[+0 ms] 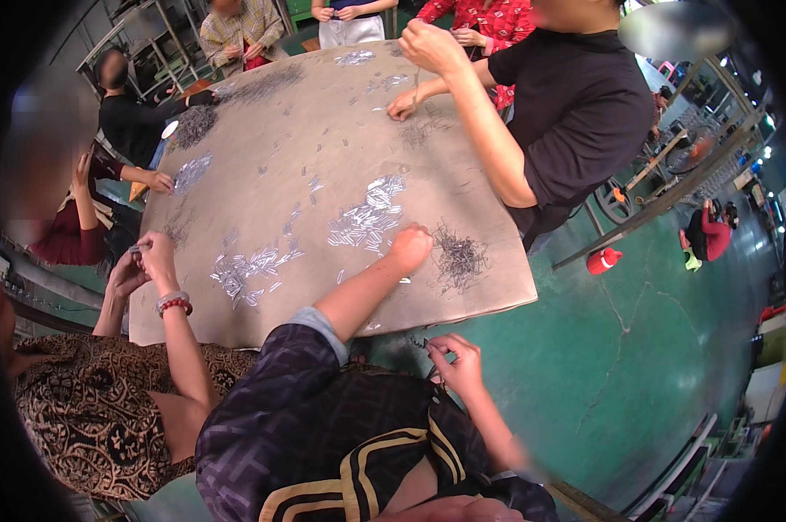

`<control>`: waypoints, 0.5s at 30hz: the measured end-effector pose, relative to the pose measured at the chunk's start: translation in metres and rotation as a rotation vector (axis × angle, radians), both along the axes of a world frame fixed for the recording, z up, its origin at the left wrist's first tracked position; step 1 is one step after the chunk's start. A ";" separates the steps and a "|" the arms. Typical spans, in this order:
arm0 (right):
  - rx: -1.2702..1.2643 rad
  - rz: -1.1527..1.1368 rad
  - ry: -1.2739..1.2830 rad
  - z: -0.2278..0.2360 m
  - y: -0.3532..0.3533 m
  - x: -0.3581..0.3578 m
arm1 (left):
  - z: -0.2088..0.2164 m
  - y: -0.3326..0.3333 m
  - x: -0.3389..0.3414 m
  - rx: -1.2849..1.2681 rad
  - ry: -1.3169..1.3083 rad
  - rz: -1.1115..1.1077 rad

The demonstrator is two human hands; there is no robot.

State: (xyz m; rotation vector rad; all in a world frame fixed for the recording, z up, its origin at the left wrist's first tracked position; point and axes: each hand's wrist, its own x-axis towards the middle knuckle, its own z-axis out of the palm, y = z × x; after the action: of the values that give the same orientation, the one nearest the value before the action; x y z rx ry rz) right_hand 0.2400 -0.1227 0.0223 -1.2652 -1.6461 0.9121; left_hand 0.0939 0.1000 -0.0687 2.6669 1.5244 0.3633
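Note:
My left hand (410,249) is stretched out over the table, its fingers curled closed between two piles. What it grips, if anything, is hidden. Close to its left lies a heap of small shiny metal pieces (358,228). Just right of it is a tangle of thin dark wire pieces (459,257). My right hand (459,362) is held in front of my body, off the table's near edge, thumb and fingers pinched on a small dark piece (427,343) too small to make out.
The table (262,174) has a brown paper-like cover. More shiny pieces (245,271) and dark wires (196,127) lie on it. Co-workers handle pieces around it; one in black (576,113) leans in at right, another's braceleted hand (160,261) is at left. A red bottle (604,260) stands on the green floor.

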 end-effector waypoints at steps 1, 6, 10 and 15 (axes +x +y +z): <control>0.008 -0.012 -0.004 0.001 0.000 0.000 | -0.001 0.005 0.008 -0.021 0.050 -0.037; 0.011 -0.047 -0.003 -0.009 -0.001 0.001 | 0.002 0.014 0.022 -0.021 0.155 -0.088; -0.017 -0.070 -0.024 -0.009 -0.005 0.000 | -0.013 0.018 -0.001 0.008 0.090 0.118; -0.019 -0.135 0.001 -0.017 -0.009 0.000 | 0.029 -0.027 -0.040 -0.660 -0.467 0.145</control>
State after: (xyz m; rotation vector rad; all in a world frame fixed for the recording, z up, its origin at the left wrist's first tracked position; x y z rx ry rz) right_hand 0.2402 -0.1318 0.0054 -1.3710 -1.5338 0.8473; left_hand 0.0538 0.0732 -0.0400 1.8223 1.3770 0.3713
